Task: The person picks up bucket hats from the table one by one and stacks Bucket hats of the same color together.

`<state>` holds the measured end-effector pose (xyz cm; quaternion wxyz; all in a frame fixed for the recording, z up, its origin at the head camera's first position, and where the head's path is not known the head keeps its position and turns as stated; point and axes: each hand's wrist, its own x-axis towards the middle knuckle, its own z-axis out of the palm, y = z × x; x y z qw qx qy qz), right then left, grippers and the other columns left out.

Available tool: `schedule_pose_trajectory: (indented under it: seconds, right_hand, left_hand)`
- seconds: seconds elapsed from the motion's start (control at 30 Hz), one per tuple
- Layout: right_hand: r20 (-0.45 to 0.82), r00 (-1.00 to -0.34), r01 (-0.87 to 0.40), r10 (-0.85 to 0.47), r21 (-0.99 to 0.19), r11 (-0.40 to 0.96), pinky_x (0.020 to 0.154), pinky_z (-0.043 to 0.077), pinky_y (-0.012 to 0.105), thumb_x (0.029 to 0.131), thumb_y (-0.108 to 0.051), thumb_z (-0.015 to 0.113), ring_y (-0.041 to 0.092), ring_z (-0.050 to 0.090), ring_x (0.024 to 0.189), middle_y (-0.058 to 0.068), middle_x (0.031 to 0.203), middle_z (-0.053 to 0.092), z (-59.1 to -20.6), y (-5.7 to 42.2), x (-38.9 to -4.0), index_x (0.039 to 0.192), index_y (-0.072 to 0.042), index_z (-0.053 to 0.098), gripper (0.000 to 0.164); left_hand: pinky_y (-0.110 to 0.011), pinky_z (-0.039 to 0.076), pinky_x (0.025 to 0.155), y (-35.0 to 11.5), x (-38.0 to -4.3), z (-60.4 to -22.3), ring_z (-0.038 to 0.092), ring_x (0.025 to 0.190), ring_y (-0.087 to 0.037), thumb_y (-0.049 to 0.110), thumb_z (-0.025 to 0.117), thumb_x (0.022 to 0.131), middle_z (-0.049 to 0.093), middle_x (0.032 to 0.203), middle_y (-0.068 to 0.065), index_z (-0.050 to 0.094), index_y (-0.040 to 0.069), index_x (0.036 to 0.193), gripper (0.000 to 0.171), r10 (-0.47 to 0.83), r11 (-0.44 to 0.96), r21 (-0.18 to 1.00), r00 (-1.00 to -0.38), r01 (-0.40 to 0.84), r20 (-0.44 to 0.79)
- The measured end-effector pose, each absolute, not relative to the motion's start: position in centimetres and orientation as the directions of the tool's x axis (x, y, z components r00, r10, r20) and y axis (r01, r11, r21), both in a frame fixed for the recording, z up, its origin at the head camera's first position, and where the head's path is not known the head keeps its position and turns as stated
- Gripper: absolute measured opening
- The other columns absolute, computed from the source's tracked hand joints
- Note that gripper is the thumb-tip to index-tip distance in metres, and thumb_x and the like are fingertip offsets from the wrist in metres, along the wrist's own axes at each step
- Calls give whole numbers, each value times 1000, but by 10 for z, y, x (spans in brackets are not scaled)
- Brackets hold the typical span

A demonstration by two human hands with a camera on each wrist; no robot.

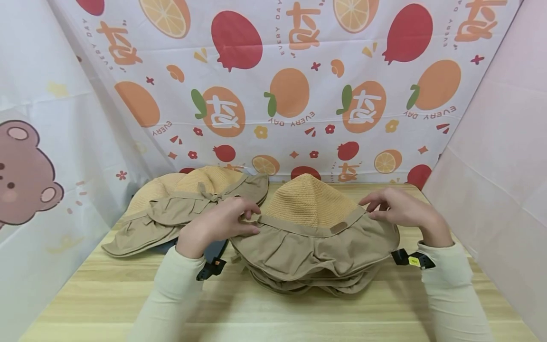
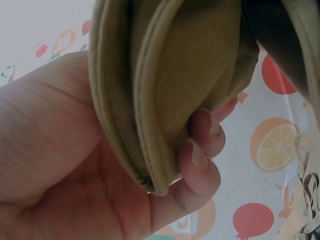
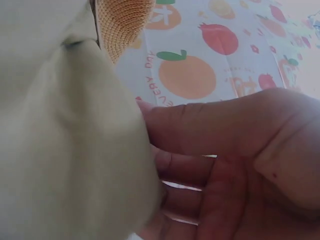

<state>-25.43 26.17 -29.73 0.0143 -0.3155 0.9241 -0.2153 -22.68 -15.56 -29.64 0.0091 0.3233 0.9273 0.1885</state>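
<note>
A sun hat with a woven straw crown [image 1: 305,199] and a pleated khaki cloth brim [image 1: 299,254] lies in front of me, on top of other khaki brims [image 1: 295,286]. My left hand [image 1: 222,221] holds its left side. In the left wrist view, curled fingers [image 2: 200,172] wrap the edge of a doubled khaki brim [image 2: 195,65]. On the opposite side, my right hand [image 1: 399,207] pinches the brim. The right wrist view has the thumb [image 3: 200,127] at the edge of the cloth brim [image 3: 75,150], the other fingertips partly hidden behind it.
More straw hats with khaki brims [image 1: 141,232] lie overlapped at the left, one with a tied bow [image 1: 213,195]. Everything rests on a wooden table [image 1: 256,318]. A fruit-print cloth [image 1: 290,95] hangs behind, with pale cloth walls at both sides.
</note>
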Motion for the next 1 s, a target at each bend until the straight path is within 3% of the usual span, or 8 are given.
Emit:
schedule_pose_trajectory:
  seconds: [0.3, 0.53, 0.7, 0.83, 1.0]
  right_hand:
    - [101, -808, -561, -580, -432, 706, 71, 52, 36, 83, -1, 68, 15, 63, 85, 0, 94, 69, -304, 262, -261, 116, -5, 68, 33]
    - [-5, -743, -603, -669, -429, 673, 73, 52, 36, 86, -1, 64, 18, 63, 90, 4, 98, 69, -314, 265, -270, 121, -2, 63, 35]
    - [-19, -753, -591, -657, -420, 689, 75, 52, 39, 87, -4, 65, 20, 63, 91, 6, 99, 68, -314, 263, -269, 124, -2, 61, 37]
    - [18, -778, -587, -627, -373, 718, 81, 52, 45, 89, -10, 64, 25, 62, 95, 12, 111, 65, -306, 253, -256, 126, 2, 58, 39]
    - [95, -763, -636, -639, -289, 716, 97, 41, 53, 91, -18, 64, 35, 48, 120, 21, 136, 49, -297, 222, -235, 135, -2, 52, 48]
  left_hand:
    - [-31, 42, 66, -159, -227, -296, 45, 72, -13, 23, 73, 84, 55, 86, -1, 66, 5, 115, 37, 596, 730, 375, -801, 572, 60]
    - [-33, 45, 69, -158, -227, -298, 49, 71, -12, 22, 72, 85, 56, 91, -3, 64, 5, 119, 38, 590, 753, 359, -808, 552, 4]
    - [-40, 49, 81, -159, -222, -299, 57, 93, -22, 22, 72, 85, 62, 106, -10, 62, 5, 121, 42, 584, 778, 284, -812, 560, -1]
    - [-46, 44, 93, -150, -213, -295, 52, 113, -29, 25, 72, 85, 59, 123, -11, 58, 7, 127, 48, 554, 812, 205, -832, 547, 26]
    - [-48, 43, 95, -122, -202, -290, 49, 117, -30, 31, 72, 84, 51, 134, -12, 50, 14, 139, 62, 571, 790, 192, -813, 582, 115]
